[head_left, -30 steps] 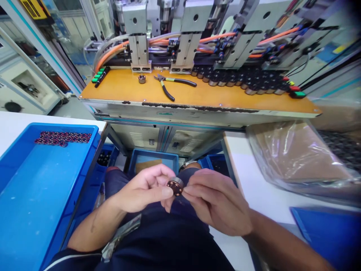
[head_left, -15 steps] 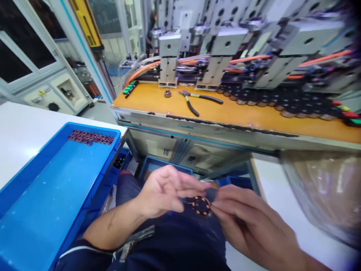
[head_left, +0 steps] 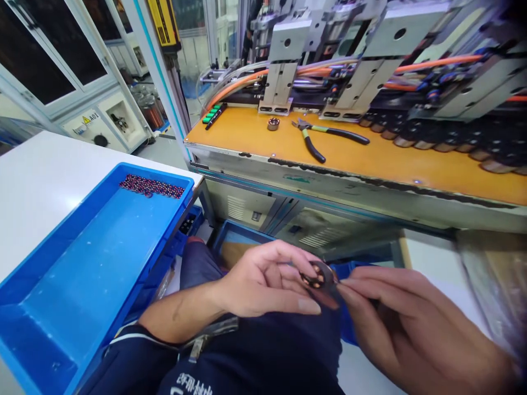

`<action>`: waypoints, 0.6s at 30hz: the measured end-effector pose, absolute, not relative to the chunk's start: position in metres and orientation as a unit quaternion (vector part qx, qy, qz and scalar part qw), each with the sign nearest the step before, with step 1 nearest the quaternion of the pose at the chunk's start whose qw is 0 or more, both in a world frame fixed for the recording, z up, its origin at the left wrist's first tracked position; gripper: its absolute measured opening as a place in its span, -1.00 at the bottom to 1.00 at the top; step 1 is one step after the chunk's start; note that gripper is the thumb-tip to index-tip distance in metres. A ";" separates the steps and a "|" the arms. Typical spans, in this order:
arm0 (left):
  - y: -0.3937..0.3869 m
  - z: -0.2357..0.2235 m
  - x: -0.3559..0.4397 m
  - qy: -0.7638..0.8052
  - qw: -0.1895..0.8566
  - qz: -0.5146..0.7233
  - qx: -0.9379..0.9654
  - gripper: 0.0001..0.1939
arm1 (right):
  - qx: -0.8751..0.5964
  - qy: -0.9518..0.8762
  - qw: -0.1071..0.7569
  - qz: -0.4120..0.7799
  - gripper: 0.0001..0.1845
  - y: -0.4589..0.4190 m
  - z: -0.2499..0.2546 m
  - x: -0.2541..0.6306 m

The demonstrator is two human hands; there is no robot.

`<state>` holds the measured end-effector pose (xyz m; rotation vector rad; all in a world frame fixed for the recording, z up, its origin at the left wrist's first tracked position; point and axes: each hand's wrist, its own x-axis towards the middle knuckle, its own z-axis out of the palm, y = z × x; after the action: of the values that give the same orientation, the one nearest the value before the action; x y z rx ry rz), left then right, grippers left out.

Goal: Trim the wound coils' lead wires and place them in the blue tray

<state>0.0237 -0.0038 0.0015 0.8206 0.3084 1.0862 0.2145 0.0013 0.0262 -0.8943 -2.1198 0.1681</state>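
Note:
A small round wound stator [head_left: 318, 275], dark with copper-coloured coils on its face, is between my two hands above my lap. My left hand [head_left: 267, 282] curls its fingers about the left side of it, the thumb stretched out below. At its right edge, my right hand [head_left: 405, 318] pinches with thumb and fingertips closed. Motion blur hides the exact grip and whether a wire end lies in that pinch. Ahead on the orange bench top [head_left: 247, 137] stands another wound part [head_left: 273, 124], beside wire cutters [head_left: 321, 134] with black and yellow-green handles.
At the left, a blue tray [head_left: 102, 263] on a white table [head_left: 45, 170] holds many small wound parts [head_left: 152, 186] at its far end. Machine columns [head_left: 278, 82] rise behind the bench. Dark cylindrical parts [head_left: 436, 140] line its right side. Green-and-black pieces [head_left: 214, 115] lie at its left.
The view has swung left, so the bench appears farther right. The stator was turned between my hands; my left fingers, looser half a second ago, now curl about it.

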 end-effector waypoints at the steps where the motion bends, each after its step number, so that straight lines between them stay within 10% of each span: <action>1: -0.004 0.004 0.023 0.141 0.752 0.521 0.378 -0.67 | -0.362 -0.842 0.398 0.039 -0.91 0.001 0.027 0.215; 12: -0.001 -0.006 0.022 0.109 0.873 0.327 0.344 -0.54 | -0.239 -0.891 0.386 0.012 -0.91 0.007 0.044 0.218; 18: -0.003 0.000 0.019 0.158 0.778 0.453 0.405 -0.78 | -0.302 -0.853 0.419 0.068 -0.89 0.003 0.046 0.214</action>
<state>0.0186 -0.0032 0.0004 0.8763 0.3408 0.9801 0.2143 0.0025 0.0463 -0.7580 -2.1396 0.1708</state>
